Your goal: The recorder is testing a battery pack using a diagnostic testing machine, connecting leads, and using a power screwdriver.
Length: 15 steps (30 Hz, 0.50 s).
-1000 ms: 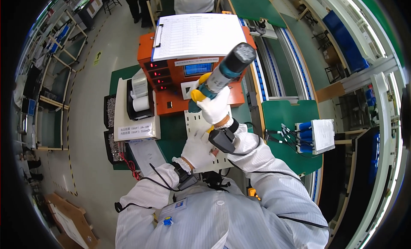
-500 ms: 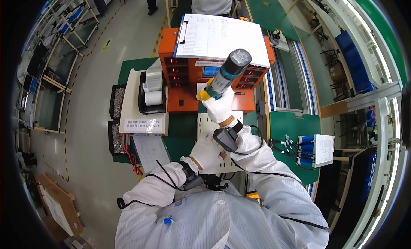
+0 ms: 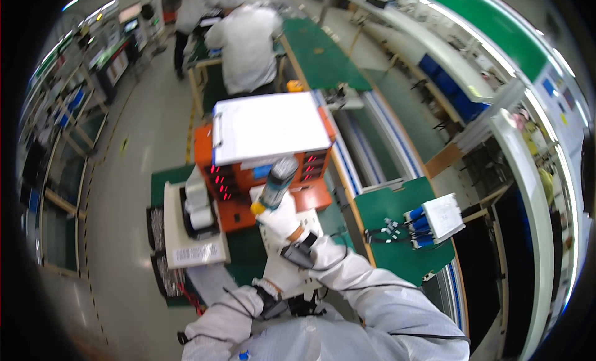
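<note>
My right hand [image 3: 280, 219], in a white glove, is closed round a teal and black cordless screwdriver [image 3: 277, 182] with a yellow part by the fingers. The tool's thick dark end points up and away from me. Beneath the hands lies a white plate with holes [image 3: 310, 222]. My left hand [image 3: 283, 275], also gloved, rests low over this plate, close below the right wrist. Its fingers are partly covered by the right forearm and blurred, so its grip is unclear. Just beyond the tool stands an orange instrument box [image 3: 239, 219] with red digit displays.
A clipboard with paper [image 3: 270, 128] lies on the box. At left are a beige stand holding label rolls [image 3: 177, 234] and dark bins of small metal parts [image 3: 166, 277]. Blue cells with black leads [image 3: 419, 224] lie on the green bench at right. A person in white [image 3: 248, 47] works beyond.
The view has tilted up and swung right, so the bench appears lower and further left, and more of the room shows. My right hand still holds the screwdriver over the plate.
</note>
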{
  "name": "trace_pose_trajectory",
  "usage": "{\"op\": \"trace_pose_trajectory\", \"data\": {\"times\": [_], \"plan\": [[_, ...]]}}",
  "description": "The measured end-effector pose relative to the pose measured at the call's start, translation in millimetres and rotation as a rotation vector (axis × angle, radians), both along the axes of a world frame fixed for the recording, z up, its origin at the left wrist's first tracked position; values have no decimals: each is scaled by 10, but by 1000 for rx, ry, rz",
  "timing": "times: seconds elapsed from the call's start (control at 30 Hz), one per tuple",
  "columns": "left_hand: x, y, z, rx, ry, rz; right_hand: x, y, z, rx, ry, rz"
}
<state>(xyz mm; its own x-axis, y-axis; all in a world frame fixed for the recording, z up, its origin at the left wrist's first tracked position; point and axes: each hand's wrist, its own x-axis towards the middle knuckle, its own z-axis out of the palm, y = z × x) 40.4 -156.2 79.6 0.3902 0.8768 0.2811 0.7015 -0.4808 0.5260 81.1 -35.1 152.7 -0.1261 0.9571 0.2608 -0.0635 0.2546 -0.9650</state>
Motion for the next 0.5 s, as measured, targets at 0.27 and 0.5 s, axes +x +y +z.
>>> {"op": "trace_pose_trajectory", "data": {"times": [0.27,0.5], "plan": [[-45,26,-137,7,141,-150,-96,-181,74,40,-68,27],[-83,9,-92,13,177,-179,-292,-261,227,10,-54,-85]]}}
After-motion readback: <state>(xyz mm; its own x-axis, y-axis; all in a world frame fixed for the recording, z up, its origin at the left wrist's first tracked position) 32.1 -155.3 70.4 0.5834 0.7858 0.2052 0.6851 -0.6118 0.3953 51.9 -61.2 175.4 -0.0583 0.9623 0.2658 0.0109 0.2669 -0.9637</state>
